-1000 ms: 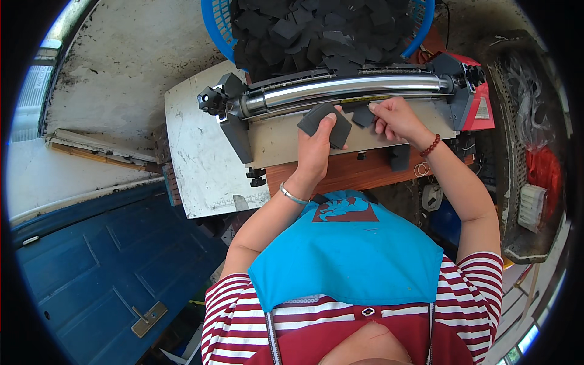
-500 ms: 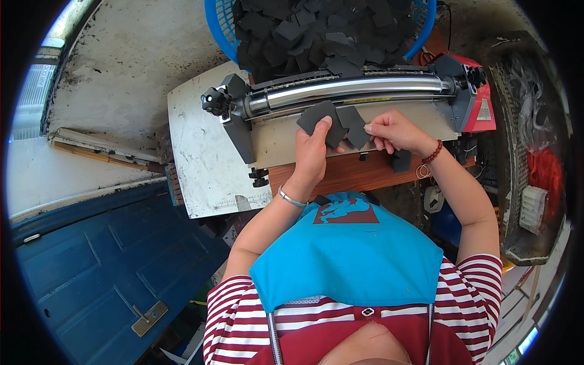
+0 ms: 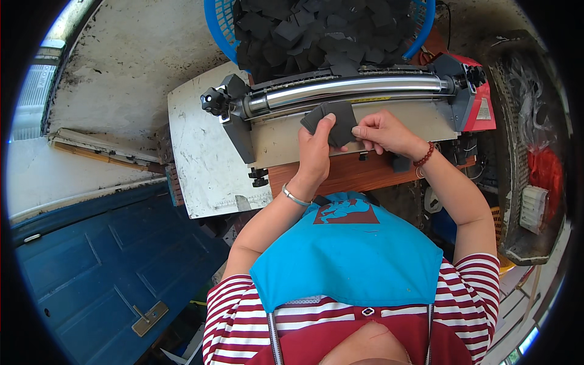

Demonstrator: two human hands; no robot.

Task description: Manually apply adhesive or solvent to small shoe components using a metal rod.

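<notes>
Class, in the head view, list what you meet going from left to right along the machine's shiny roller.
Black knob → shiny metal roller → left hand holding dark foam pieces → right hand → red end of the machine.

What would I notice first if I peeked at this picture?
Probably the two hands in the middle: the left hand and the right hand hold a dark foam piece together, just in front of a shiny metal roller on a machine. Behind the roller, at the top, a blue basket is heaped with dark foam pieces. Low down, a bright blue apron covers a red-and-white striped shirt.
</notes>
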